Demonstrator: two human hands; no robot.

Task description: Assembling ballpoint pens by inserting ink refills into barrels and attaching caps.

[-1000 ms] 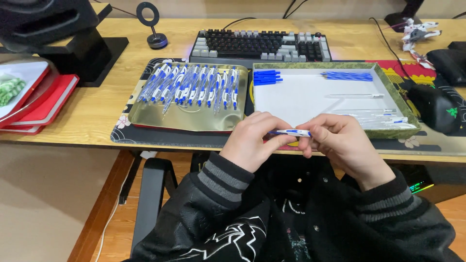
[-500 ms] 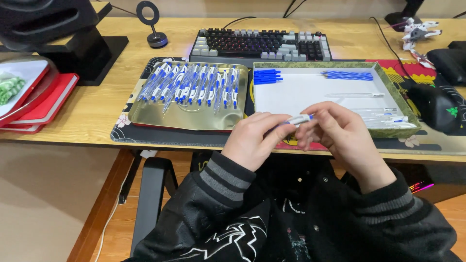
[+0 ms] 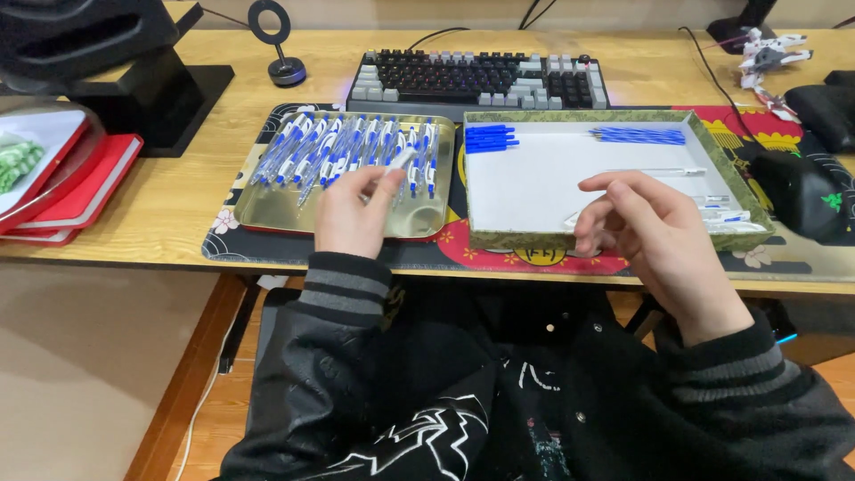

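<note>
White pen [image 3: 398, 161] pinched in left hand [image 3: 352, 214] fingers over gold tray [image 3: 267, 212]; right hand [image 3: 646, 233] loosely open, empty.

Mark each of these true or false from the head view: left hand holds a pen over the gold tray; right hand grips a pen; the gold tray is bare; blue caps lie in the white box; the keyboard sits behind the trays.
1. The left hand holds a pen over the gold tray. True.
2. The right hand grips a pen. False: its fingers are spread with nothing in them, above the white box.
3. The gold tray is bare. False: a row of blue-and-white pens lies across its far part.
4. Blue caps lie in the white box's far left corner. True.
5. The keyboard sits behind the trays. True.
</note>
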